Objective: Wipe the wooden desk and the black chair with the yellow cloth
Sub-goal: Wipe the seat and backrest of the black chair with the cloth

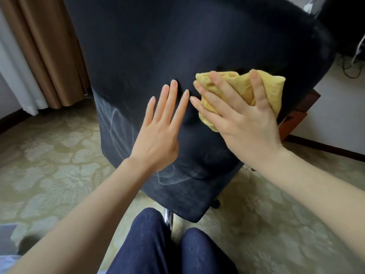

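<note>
1 black chair (pixel 158 46) | 1 yellow cloth (pixel 245 86), bunched against chair back | 2 hands | left hand (pixel 158 135) flat, fingers straight, touching chair back | right hand (pixel 245 125) spread, pressing cloth

Bare black chair (pixel 158 46) back up and left — curtain (pixel 45 52) well apart

Brown curtain (pixel 49 52) beside white sheer (pixel 11 72), patterned beige carpet (pixel 49 165), dark cables (pixel 351 75) at far right
</note>
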The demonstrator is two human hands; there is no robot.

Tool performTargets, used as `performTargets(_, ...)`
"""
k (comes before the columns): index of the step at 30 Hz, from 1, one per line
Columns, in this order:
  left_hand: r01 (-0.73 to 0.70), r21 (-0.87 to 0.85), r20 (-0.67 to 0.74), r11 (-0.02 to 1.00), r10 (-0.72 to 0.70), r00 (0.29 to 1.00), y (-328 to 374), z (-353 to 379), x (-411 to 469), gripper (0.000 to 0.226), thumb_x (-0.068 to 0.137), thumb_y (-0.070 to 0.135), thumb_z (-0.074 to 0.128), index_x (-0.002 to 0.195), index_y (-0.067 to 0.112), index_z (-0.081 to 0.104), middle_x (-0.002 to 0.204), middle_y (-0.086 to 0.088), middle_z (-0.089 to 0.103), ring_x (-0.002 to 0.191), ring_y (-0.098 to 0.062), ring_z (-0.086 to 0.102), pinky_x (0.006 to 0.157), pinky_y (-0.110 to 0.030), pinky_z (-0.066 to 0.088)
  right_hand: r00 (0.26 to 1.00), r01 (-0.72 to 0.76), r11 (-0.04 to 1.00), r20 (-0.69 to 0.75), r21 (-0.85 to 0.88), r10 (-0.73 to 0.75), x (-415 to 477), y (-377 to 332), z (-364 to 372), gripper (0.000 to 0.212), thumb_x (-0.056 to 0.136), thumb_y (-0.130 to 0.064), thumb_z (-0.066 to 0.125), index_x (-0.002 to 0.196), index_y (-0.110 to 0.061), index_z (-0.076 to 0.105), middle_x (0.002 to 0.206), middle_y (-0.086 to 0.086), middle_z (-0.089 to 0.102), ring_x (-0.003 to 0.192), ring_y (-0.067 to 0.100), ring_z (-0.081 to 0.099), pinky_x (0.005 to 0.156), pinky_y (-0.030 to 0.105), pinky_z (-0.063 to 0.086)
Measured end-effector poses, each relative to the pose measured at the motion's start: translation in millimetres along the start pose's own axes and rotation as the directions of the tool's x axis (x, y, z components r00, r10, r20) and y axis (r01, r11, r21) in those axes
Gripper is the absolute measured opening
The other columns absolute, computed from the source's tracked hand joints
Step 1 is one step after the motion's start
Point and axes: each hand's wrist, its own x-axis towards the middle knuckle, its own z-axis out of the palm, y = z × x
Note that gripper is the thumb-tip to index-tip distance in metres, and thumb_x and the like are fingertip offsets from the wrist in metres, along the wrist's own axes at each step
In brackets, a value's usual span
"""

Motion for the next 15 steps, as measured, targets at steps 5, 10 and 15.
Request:
performTargets(5,-0.011,0.129,0.017,0.992,0.009,1.0,-7.2,10.6,3.5,0.101,0.067,-0.001,0.049,0.15,0.008,-0.008,0.158,-0.019,-0.001,0.146,-0.032,-0.004,0.116,-0.051,0.003,0.999,0.028,0.999,0.02,0.031,-0.029,-10.5,-39.1,18.2,0.052,0.099,-0.02,0.018,0.151,-0.014,0.022,0.158,0.005,0.017,0.145,0.022,0.013,0.11,0.056,-0.014)
performTargets(10,-0.031,0.172,0.002,0.985,0.031,1.0,-10.6,12.2,4.8,0.102,0.065,-0.002,0.053,0.151,0.009,-0.001,0.158,-0.019,0.003,0.146,-0.032,0.003,0.115,-0.052,0.008,0.987,0.157,0.979,0.006,0.131,-0.159,-48.5,-83.2,45.8,0.052,0.097,-0.014,0.018,0.147,-0.011,0.031,0.155,0.006,0.024,0.143,0.023,0.022,0.115,0.052,-0.006)
performTargets(15,-0.026,0.163,0.014,0.986,0.024,1.0,-8.8,14.7,5.5,0.108,0.058,-0.003,0.056,0.151,0.009,0.001,0.158,-0.021,0.003,0.146,-0.034,0.003,0.114,-0.052,0.015,0.954,0.286,0.91,0.006,0.3,-0.301,-93.5,-111.1,61.8,0.052,0.095,-0.014,0.023,0.145,0.0,0.018,0.155,0.011,0.008,0.143,0.029,0.012,0.116,0.046,0.006)
